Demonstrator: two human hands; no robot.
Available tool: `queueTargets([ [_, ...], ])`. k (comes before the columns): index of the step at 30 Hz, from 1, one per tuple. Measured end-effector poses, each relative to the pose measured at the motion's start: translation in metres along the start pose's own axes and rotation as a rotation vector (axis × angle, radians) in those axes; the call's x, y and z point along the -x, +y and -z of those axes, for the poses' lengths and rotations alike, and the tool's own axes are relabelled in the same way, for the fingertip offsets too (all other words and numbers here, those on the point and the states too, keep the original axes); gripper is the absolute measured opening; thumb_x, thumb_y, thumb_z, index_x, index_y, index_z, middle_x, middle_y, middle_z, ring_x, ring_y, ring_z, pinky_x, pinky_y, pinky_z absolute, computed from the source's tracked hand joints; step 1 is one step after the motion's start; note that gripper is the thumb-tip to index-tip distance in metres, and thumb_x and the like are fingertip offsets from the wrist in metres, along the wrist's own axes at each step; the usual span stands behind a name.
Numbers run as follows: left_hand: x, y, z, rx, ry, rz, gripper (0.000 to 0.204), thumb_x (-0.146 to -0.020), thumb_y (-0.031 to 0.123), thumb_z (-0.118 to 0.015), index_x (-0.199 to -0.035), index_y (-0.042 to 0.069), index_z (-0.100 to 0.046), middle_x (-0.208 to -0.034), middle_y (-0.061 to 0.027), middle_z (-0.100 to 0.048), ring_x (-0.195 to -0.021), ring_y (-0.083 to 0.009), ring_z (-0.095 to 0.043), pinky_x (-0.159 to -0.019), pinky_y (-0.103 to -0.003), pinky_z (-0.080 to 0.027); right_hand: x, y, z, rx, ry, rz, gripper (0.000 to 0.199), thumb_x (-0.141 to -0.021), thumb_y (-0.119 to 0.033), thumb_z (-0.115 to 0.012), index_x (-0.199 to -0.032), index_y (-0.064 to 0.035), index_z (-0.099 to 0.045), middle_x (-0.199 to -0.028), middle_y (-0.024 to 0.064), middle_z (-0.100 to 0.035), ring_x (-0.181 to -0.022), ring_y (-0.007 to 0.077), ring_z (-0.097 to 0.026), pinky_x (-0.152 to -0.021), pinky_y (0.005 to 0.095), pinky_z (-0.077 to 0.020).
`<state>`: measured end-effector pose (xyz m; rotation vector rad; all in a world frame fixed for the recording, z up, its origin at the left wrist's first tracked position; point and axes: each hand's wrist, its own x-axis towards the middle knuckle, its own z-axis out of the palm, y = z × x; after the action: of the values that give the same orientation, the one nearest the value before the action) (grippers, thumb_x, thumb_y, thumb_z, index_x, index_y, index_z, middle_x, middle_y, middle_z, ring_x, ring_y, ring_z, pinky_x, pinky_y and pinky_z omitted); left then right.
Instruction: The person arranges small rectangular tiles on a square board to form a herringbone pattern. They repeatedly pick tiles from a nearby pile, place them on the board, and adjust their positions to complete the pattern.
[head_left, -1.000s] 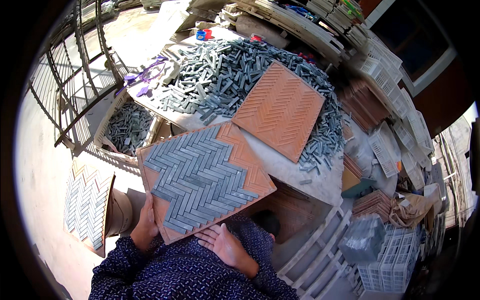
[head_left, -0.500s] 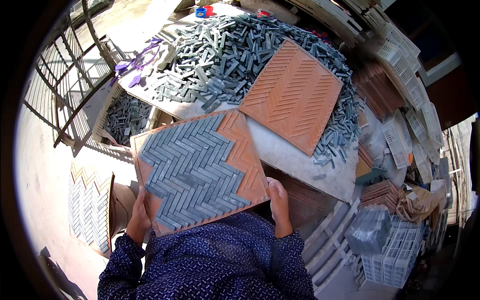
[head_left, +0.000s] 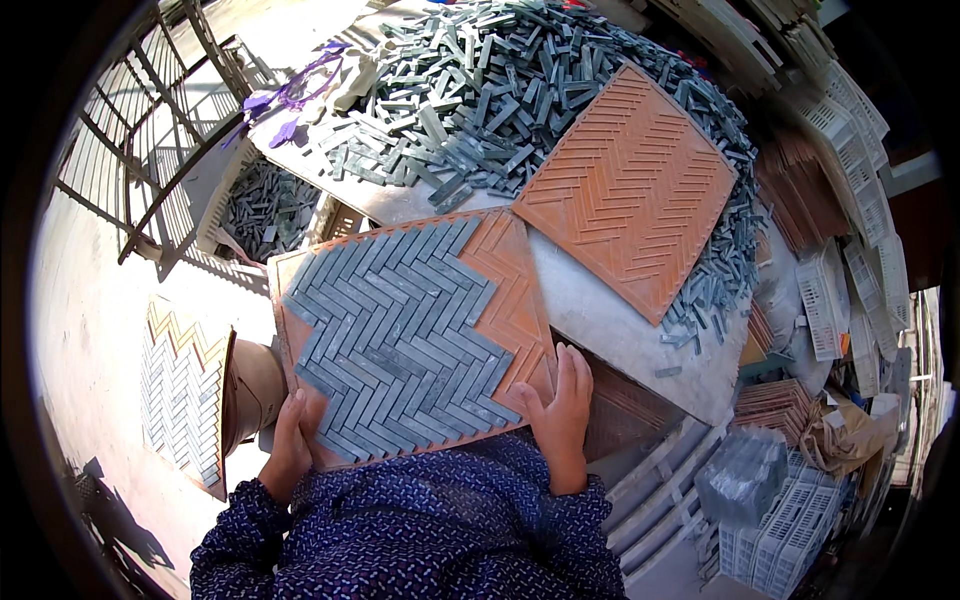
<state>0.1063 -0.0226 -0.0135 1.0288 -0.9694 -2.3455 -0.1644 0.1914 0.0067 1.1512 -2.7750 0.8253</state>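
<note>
A square terracotta-coloured mould tray (head_left: 515,262) rests tilted against my front, its lower edge at my lap. Dark grey strip tiles (head_left: 400,335) fill most of it in a herringbone pattern; ridged bare slots show along its right side. My left hand (head_left: 288,450) is closed on the tray's lower left edge, thumb on top and fingers hidden beneath. At the lower right corner my right hand (head_left: 562,415) is open, fingers stretched upward beside the edge and the thumb touching the tray. Beyond it, an unfilled mould tray (head_left: 630,190) lies on the table and the tile heap.
A big heap of loose strip tiles (head_left: 500,95) covers the table (head_left: 620,290). A crate of tiles (head_left: 265,210) stands at left, with a filled tray (head_left: 185,390) propped by a bucket (head_left: 255,390). White plastic crates (head_left: 785,530) and stacked trays (head_left: 775,410) stand at right.
My right hand has loosened from the tray's right edge, and its fingers now stretch upward. The left hand keeps its hold. The view has shifted slightly, moving the table things rightward.
</note>
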Motion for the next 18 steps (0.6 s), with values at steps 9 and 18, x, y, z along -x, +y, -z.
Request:
queueTargets([
  [9,0.000,0.000,-0.001,0.005,0.014,0.034,0.055,-0.096,0.036,-0.037,-0.136,-0.002,-0.036,-0.136,-0.0125,-0.045,-0.126,-0.0214,-0.043,-0.106,-0.033,-0.031,-0.010,-0.020,-0.007,-0.160,-0.108,0.088,0.048,-0.071,-0.006,-0.075,-0.114,0.0041,-0.057,-0.108,0.0177,-0.052,-0.095,0.0324,-0.056,-0.080,0.0366,-0.0468],
  [18,-0.006,-0.016,0.018,0.089,0.045,0.015,0.050,-0.095,0.034,-0.045,-0.129,-0.002,-0.042,-0.122,-0.0102,-0.054,-0.112,-0.0183,-0.052,-0.096,-0.031,-0.038,-0.011,-0.023,-0.014,-0.560,-0.139,-0.336,0.029,-0.076,-0.001,-0.071,-0.100,0.0009,-0.055,-0.084,0.0094,-0.059,-0.073,0.0141,-0.059,-0.067,0.0263,-0.0488],
])
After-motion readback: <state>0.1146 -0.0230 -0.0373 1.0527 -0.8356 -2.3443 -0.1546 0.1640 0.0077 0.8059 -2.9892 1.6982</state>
